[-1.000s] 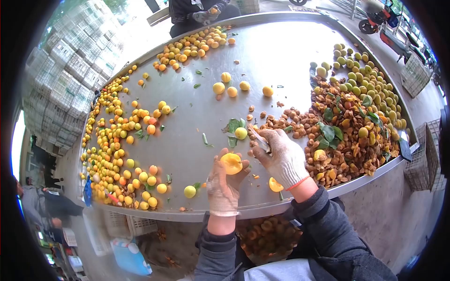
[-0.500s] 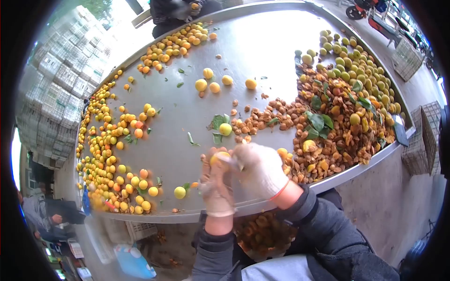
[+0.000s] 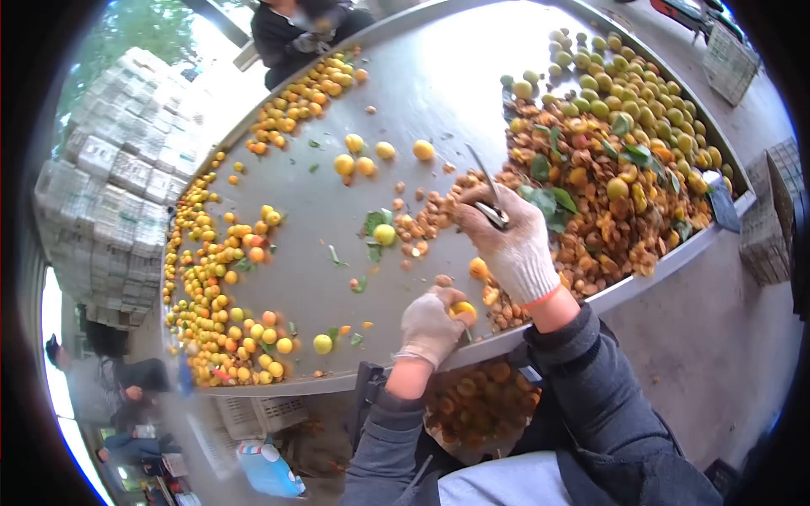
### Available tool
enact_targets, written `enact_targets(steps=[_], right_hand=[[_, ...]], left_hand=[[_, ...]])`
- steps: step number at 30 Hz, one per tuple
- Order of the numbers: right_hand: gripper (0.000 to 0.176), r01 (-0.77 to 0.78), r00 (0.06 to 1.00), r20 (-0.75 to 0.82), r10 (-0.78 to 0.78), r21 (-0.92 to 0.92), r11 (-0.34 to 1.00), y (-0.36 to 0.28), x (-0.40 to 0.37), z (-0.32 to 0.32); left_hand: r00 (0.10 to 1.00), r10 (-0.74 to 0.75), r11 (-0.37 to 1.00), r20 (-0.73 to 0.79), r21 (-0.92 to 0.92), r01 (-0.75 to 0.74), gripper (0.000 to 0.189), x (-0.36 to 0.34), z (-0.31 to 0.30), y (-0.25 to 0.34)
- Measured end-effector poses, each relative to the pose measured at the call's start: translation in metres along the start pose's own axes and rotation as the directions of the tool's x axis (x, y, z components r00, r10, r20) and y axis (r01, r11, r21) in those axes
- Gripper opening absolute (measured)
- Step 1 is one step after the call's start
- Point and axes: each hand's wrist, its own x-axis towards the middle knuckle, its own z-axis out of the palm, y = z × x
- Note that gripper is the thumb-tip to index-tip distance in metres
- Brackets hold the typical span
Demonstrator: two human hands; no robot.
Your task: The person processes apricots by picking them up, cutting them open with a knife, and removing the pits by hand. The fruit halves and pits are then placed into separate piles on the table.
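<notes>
My left hand [image 3: 432,327], in a white glove, is closed around a yellow-orange fruit [image 3: 462,312] near the table's front edge. To its right and higher up, my right hand [image 3: 506,234], gloved with a red cuff line, grips a small knife [image 3: 488,177], its blade pointing up and away. Brown pits [image 3: 426,221] lie just left of the right hand. A large heap of pits, cut fruit and leaves [image 3: 591,194] spreads to its right. One yellow-green fruit [image 3: 384,234] sits by leaves, left of the pits.
Yellow-orange fruits [image 3: 211,287] line the metal table's [image 3: 337,384] left side; green fruits [image 3: 650,101] lie at back right. Another person [image 3: 295,38] is at the far edge. Below the front edge is a container of fruit pieces [image 3: 481,409]. White crates [image 3: 105,181] stand stacked at left.
My hands have moved apart: the right one up and right with the knife, the left one slightly down and right with fruit. The camera view has shifted.
</notes>
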Motion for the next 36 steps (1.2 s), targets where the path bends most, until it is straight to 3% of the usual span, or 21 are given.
enact_targets(steps=[1,3,4,6,10,11,12,13,15,17,19,21,24,25,26,27,29,31,33,34,36], right_hand=[[0.006,-0.017,0.999,-0.032,0.019,0.055,0.998,-0.004,0.001,0.000],[0.005,-0.140,0.989,-0.033,0.147,0.154,0.978,-0.008,0.003,-0.007],[0.012,-0.198,0.980,0.009,0.200,0.173,0.965,-0.012,0.004,-0.014],[0.012,-0.196,0.980,0.009,0.197,0.160,0.968,-0.010,0.003,-0.019],[0.012,-0.220,0.976,0.028,0.218,0.179,0.959,-0.010,0.001,-0.021],[0.011,-0.224,0.974,0.018,0.225,0.197,0.955,-0.008,0.001,-0.021],[0.013,-0.253,0.967,0.032,0.251,0.205,0.946,-0.010,0.000,-0.024],[0.013,-0.251,0.968,0.033,0.249,0.205,0.946,-0.013,-0.002,-0.028],[0.015,-0.377,0.924,0.062,0.378,0.326,0.867,-0.024,-0.007,-0.037],[0.017,-0.408,0.903,0.048,0.426,0.403,0.819,-0.031,-0.013,-0.039],[0.014,-0.480,0.861,0.082,0.502,0.458,0.748,-0.040,-0.017,-0.042],[0.013,-0.525,0.842,0.136,0.522,0.430,0.734,-0.040,-0.013,-0.052],[0.011,-0.479,0.860,-0.026,0.509,0.300,0.825,-0.047,0.002,-0.060],[0.011,-0.453,0.875,-0.061,0.481,0.247,0.856,-0.045,0.007,-0.067],[0.011,-0.427,0.881,-0.084,0.466,0.286,0.858,-0.042,0.009,-0.072],[0.011,-0.400,0.885,-0.106,0.452,0.322,0.858,-0.039,0.010,-0.075],[0.013,-0.359,0.867,-0.160,0.473,0.456,0.814,-0.033,0.006,-0.080],[0.012,-0.185,0.930,-0.193,0.312,0.486,0.854,-0.024,-0.001,-0.076],[0.012,-0.235,0.926,-0.161,0.340,0.457,0.858,-0.025,-0.001,-0.074],[0.011,-0.271,0.925,-0.131,0.357,0.433,0.860,-0.028,-0.001,-0.074],[0.010,-0.320,0.901,-0.132,0.412,0.439,0.840,-0.033,-0.001,-0.073]], left_hand=[[0.999,-0.003,1.000,-0.037,0.021,0.004,0.030,-0.003,-0.010,0.004],[0.984,-0.176,0.949,-0.008,-0.267,0.168,0.029,-0.020,-0.028,0.018],[0.984,-0.178,0.952,-0.024,-0.258,0.166,0.029,-0.033,-0.039,0.025],[0.988,-0.151,0.838,0.035,-0.526,0.147,0.030,-0.064,-0.055,0.035],[0.981,-0.061,0.855,0.183,-0.497,0.146,0.037,-0.092,-0.047,0.044],[0.977,0.170,0.930,0.127,-0.347,-0.117,0.039,-0.091,-0.050,0.050],[0.910,0.397,0.910,0.115,-0.173,-0.376,0.042,-0.087,-0.052,0.053],[0.910,0.398,0.910,0.114,-0.172,-0.376,0.042,-0.079,-0.058,0.050],[0.943,0.331,0.871,0.033,-0.397,-0.291,0.054,-0.056,-0.080,0.039],[0.979,0.172,0.913,-0.106,-0.357,-0.199,0.057,-0.004,-0.084,0.004],[0.955,0.067,0.977,-0.290,-0.176,-0.122,0.061,0.069,-0.084,-0.052],[0.919,-0.083,0.936,-0.386,-0.348,-0.062,0.058,0.130,-0.091,-0.081],[0.911,-0.141,0.953,-0.387,-0.301,0.020,0.054,0.201,-0.094,-0.104],[0.891,-0.182,0.978,-0.416,-0.170,0.120,0.053,0.235,-0.081,-0.137],[0.865,-0.220,0.973,-0.451,-0.041,0.226,0.053,0.258,-0.071,-0.157],[0.866,-0.225,0.973,-0.447,-0.050,0.227,0.053,0.265,-0.072,-0.151],[0.893,-0.271,0.948,-0.360,0.064,0.313,0.051,0.276,-0.074,-0.143],[0.886,-0.212,0.972,-0.411,0.006,0.236,0.051,0.281,-0.073,-0.157],[0.850,-0.324,0.939,-0.415,-0.248,0.237,0.052,0.276,-0.090,-0.160],[0.872,-0.299,0.947,-0.388,-0.236,0.220,0.053,0.272,-0.096,-0.167],[0.884,-0.306,0.946,-0.353,-0.010,0.323,0.046,0.254,-0.107,-0.154]])
